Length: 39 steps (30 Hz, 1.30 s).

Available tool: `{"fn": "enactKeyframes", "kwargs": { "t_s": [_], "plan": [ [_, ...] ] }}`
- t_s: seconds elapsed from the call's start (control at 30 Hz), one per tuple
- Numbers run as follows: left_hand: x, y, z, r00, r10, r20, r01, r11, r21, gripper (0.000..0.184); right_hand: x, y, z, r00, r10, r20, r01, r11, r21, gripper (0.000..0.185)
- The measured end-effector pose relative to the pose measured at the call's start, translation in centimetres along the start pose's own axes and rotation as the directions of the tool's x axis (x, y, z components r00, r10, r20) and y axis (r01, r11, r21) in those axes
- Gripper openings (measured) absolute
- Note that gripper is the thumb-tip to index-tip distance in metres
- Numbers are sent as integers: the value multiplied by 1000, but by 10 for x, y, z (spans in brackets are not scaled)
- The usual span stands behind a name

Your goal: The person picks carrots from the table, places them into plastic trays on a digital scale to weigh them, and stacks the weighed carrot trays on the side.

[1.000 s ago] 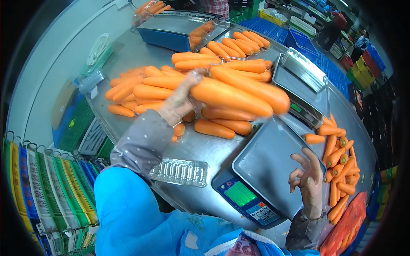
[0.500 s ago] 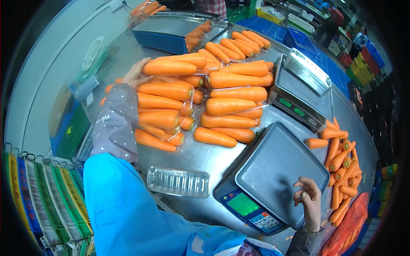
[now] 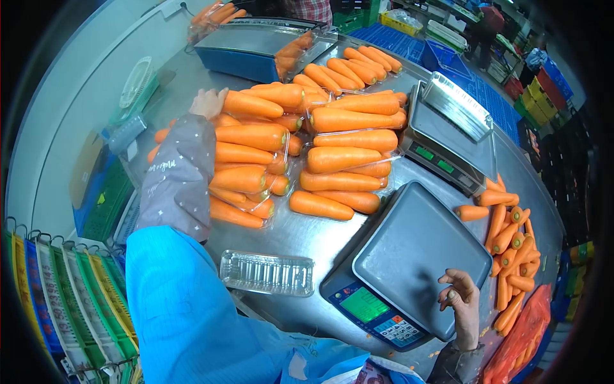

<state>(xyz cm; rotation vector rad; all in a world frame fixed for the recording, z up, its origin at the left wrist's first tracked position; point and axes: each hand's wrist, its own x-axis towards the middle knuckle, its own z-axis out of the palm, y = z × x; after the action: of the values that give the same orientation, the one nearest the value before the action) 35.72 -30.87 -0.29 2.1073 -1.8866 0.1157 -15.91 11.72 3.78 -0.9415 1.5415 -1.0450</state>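
Observation:
My left hand [image 3: 208,103] is at the left end of a carrot [image 3: 254,105] on top of the left-hand packs, its fingers curled against that end and partly hidden. Below it, more carrots [image 3: 249,136] lie in clear plastic trays. Over the right edge of a digital scale's grey pan [image 3: 416,249], my right hand [image 3: 462,301] hovers with loosely bent fingers apart and nothing in them. The scale has a lit green display [image 3: 364,305]. Left of it stands a clear plastic tray [image 3: 267,273] with nothing in it.
Packed carrots [image 3: 355,121] fill the table's middle. A second scale [image 3: 448,137] stands behind, and a wrapping machine [image 3: 256,51] is at the back left. Loose carrots [image 3: 511,249] and a red mesh bag [image 3: 521,342] lie at right. Colored crates [image 3: 64,294] stand at lower left.
My left hand has shifted slightly up, and the top carrot beside it has slid a little to the left. My right hand stays in nearly the same place over the scale.

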Motion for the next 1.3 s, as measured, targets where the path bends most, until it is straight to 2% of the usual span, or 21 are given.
{"fn": "enactKeyframes", "kwargs": {
  "t_s": [0.1,0.17,0.23,0.27,0.3,0.33,0.37,0.4,0.47,0.53,0.57,0.63,0.73,0.9,0.97,1.0,1.1,1.2,1.23,1.27,1.3],
  "plan": [
    [-41,24,-31,987,83,-136,-92,994,-65,43,-4,-1,-2,1000,-13,1,13,1000,-4,56],
    [-80,36,-48,911,260,-320,-383,822,-422,26,-5,4,-7,1000,-24,2,24,1000,4,55],
    [-139,56,-62,968,246,-46,-227,788,-573,16,-9,8,-10,1000,-25,-4,25,1000,15,55],
    [-177,62,-56,949,302,87,-137,646,-751,15,-10,8,-10,1000,-24,8,23,999,47,50],
    [-203,58,-53,790,577,207,-335,689,-642,18,-11,8,-11,999,-25,20,23,997,80,46],
    [-238,65,-55,641,693,330,-439,684,-583,20,-12,8,-10,1000,-25,17,23,996,87,46],
    [-270,64,-48,492,627,604,-382,779,-497,25,-13,7,-8,999,-29,24,27,996,89,45],
    [-302,57,-47,391,734,556,-515,675,-529,36,-15,7,-7,999,-34,29,31,995,90,44],
    [-356,24,-21,293,805,516,-582,578,-572,34,-19,6,-9,998,-47,32,43,995,90,41],
    [-382,17,-21,348,755,556,-579,640,-506,26,-21,7,-10,998,-56,20,54,994,93,39],
    [-387,13,-21,314,773,550,-596,612,-519,26,-22,8,-13,997,-59,42,55,995,86,38],
    [-388,7,-19,438,751,494,-567,657,-497,20,-27,15,-19,997,-54,61,50,996,67,38],
    [-390,17,-28,520,712,472,-513,702,-494,12,-32,16,-22,997,-17,76,14,999,43,39],
    [-387,10,-19,533,740,411,-495,666,-558,11,-38,18,-30,994,-13,109,8,999,39,40],
    [-383,9,-18,574,590,567,-255,788,-561,7,-39,22,-36,996,-20,85,15,998,60,40],
    [-380,4,-13,560,607,564,-272,778,-567,7,-40,25,-41,995,-31,95,24,997,74,41],
    [-368,5,-6,506,435,745,-15,868,-497,6,-40,33,-58,997,-73,32,69,989,134,40],
    [-369,5,-5,494,504,708,-172,855,-489,5,-33,46,-85,990,-101,-95,117,975,188,40],
    [-374,8,-8,501,627,597,-378,779,-500,6,-29,49,-96,978,-82,-191,110,984,140,39],
    [-379,11,-11,497,631,595,-385,775,-501,6,-24,53,-108,957,-67,-283,96,991,93,39],
    [-385,20,-23,512,691,510,-528,721,-448,7,-16,62,-122,908,-97,-408,111,994,11,38]
  ]
}}
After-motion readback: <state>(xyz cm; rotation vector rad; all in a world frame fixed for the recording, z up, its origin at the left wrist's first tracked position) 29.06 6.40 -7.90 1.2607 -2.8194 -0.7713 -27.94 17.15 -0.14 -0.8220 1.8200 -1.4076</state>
